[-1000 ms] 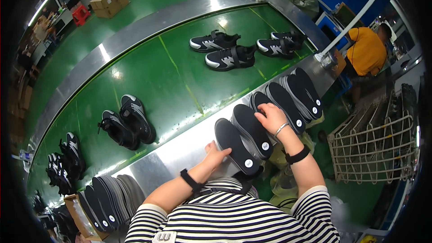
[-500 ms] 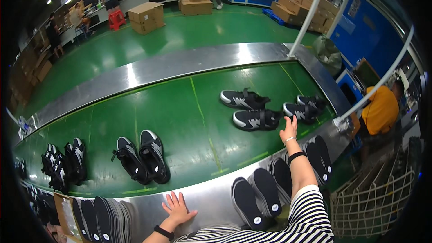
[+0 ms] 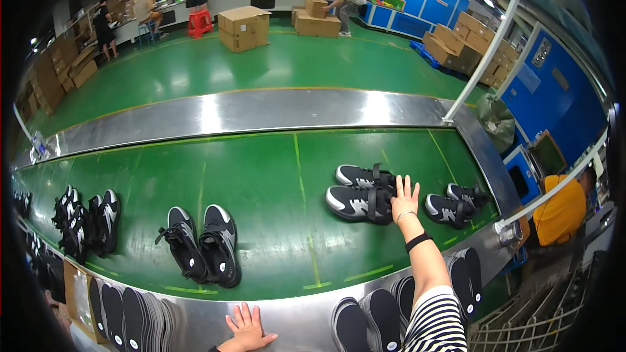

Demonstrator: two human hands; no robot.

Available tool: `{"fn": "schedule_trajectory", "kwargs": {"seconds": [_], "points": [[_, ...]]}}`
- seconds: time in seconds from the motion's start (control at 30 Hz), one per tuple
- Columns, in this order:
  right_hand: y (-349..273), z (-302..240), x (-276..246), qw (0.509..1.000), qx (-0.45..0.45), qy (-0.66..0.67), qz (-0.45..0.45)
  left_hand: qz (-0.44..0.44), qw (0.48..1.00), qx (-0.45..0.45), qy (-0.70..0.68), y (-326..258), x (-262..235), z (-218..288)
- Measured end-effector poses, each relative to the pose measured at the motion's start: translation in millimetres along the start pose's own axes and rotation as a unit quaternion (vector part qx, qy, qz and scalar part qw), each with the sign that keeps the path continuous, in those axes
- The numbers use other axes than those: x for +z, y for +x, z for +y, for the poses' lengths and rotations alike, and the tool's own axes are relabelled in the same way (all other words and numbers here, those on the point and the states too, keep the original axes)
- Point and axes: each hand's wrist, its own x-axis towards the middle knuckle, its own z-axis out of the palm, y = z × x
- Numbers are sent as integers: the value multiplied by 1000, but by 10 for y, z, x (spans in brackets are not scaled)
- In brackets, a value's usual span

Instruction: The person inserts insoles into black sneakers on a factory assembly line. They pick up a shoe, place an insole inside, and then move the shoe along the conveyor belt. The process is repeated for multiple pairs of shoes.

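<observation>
My right hand reaches over the green surface, fingers spread, at the heel end of a black sneaker with silver trim. It seems to touch the heel. Another such sneaker lies just behind, both toes pointing left. Right of the hand sits a second pair of sneakers. My left hand rests on the bare metal ledge with fingers apart, holding nothing. Beyond it, further up the surface, a pair of sneakers stands with toes pointing away.
Stacks of dark insoles line the ledge beside my right arm; more insoles stand at lower left. Several sneakers sit far left. A white post rises at the far right corner. A person in orange sits at right.
My right hand has moved left to the near sneaker's heel. That sneaker has slid left relative to the one behind it. The view has shifted; my left hand stays on the ledge.
</observation>
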Motion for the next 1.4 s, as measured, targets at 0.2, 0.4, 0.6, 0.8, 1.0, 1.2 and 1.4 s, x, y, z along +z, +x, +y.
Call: {"fn": "schedule_trajectory", "kwargs": {"seconds": [0.2, 0.4, 0.6, 0.8, 1.0, 1.2, 1.4], "points": [[207, -114, 80, 982, -44, 31, -182, 68, 997, 40, 17, 165, 377, -220], [-428, -476, -108, 969, -20, 107, -221, 47, 998, 33, 7, 187, 350, -198], [-956, -486, -400, 950, -8, 299, -86, 90, 995, 46, -2, 224, 333, -209], [-1881, -1016, -1361, 936, -86, 336, 60, 240, 886, 172, -357, 79, 203, 28], [-3161, -1735, -1553, 937, -174, 300, 45, 367, 844, 187, -343, -566, 186, 198], [-3840, -1993, -1333, 901, -208, 376, -54, 311, 922, 132, -187, -584, 524, -152], [-3572, -1496, -1171, 888, -144, 432, 59, 388, 890, 236, -37, -422, 341, -124]]}}
